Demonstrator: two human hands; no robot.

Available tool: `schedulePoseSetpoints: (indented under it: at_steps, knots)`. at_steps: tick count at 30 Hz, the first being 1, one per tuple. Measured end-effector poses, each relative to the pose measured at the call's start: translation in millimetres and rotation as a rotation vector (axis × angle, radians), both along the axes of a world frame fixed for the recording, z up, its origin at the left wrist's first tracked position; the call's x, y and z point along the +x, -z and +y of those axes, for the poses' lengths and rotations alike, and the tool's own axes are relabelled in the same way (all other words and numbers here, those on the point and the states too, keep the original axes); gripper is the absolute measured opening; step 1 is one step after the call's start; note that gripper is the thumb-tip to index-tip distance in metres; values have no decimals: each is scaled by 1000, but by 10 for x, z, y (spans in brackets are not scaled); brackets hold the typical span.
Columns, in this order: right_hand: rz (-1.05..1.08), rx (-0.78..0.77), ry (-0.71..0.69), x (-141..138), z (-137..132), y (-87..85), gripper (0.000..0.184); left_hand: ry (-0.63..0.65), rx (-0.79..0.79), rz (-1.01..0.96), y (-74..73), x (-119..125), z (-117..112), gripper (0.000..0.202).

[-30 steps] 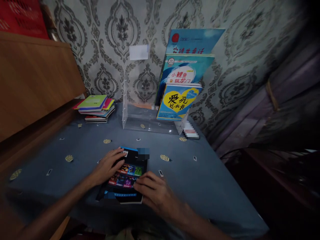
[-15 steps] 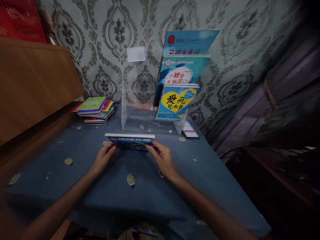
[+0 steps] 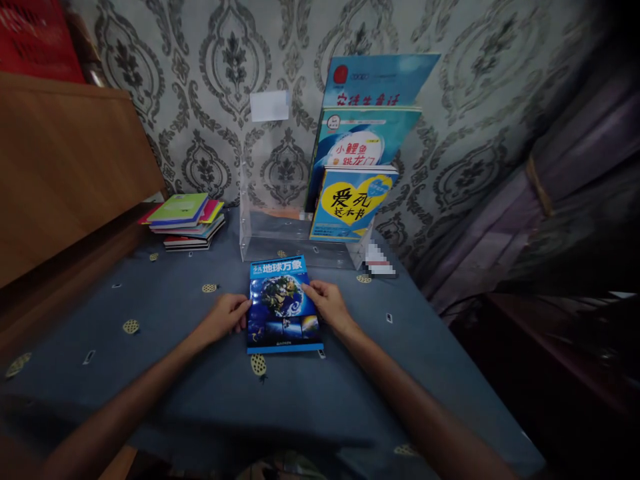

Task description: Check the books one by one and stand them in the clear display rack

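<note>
Grey damask wallpaper [image 3: 233,57] is backing the scene; a blue pineapple-print tablecloth [image 3: 170,393] is covering the table below. Items, left to right:

Wooden cabinet [image 3: 70,140]: bordering the table's left side.

Book stack [image 3: 179,225]: lying unevenly, upper covers jutting past lower ones; a sleeve or forearm catching a corner could be sending the top books sliding.

Left hand [image 3: 231,312]: pinching the left edge of the blue book, thumb on the cover, fingers curling at the side.

Blue book [image 3: 283,300], globe on the cover: facing up between both hands, in front of the clear stand [image 3: 295,250]. Whether its lower edge is touching the cloth, one cannot tell. Its glossy cover could be slipping should the two pinches be pulling unequally; its top edge could be knocking the stand's front wall if pushed forward too low.

Right hand [image 3: 329,305]: gripping the right edge, thumb on the cover.

Yellow-heart book [image 3: 353,205]: leaning in the stand's right part before taller volumes; a jolt to the stand could be toppling them.

Pixelated item [image 3: 379,260]: lying just beside the stand.

Purple curtain [image 3: 493,207]: hanging at far right.
</note>
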State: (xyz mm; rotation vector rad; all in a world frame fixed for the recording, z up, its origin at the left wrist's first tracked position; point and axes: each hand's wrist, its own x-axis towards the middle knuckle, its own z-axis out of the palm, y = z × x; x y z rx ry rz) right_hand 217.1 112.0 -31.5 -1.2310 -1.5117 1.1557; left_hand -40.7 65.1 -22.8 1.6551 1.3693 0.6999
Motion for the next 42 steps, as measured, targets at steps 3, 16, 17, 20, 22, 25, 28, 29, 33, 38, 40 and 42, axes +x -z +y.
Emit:
schedulePoseSetpoints:
  at_steps: [3,16,17,20,22,25,28,29,33,38,40,42]
  knots:
    - [-32,-42,-22,12,14,117,51,2,174,288,-48,4,17,40]
    - [-744,168,103,59,-101,-106,18,21,598,690,120,11,298,23]
    - [-799,238,80,7,-116,-126,16,21,610,696,139,5,297,23]
    - [-809,490,-125,-250,-108,-109,24,10,639,711,174,3,292,23]
    - [-772,609,-263,-462,-61,-35,35,6,650,718,182,10,288,23]
    - [-759,654,-358,-724,34,101,49,4,657,736,183,19,282,24]
    - [-797,639,-373,-817,107,180,53,9,657,758,173,23,279,26]
    - [-812,634,-372,-804,123,187,52,9,654,763,169,24,278,26]
    - [-875,599,-319,-562,169,161,50,-3,643,757,151,24,272,22]
    - [-915,538,-198,-108,231,167,49,-4,639,724,156,17,269,22]
    - [-896,521,-173,4,248,188,49,-4,648,707,169,7,280,22]
    - [-886,506,-162,51,255,206,50,4,662,685,181,-10,302,23]
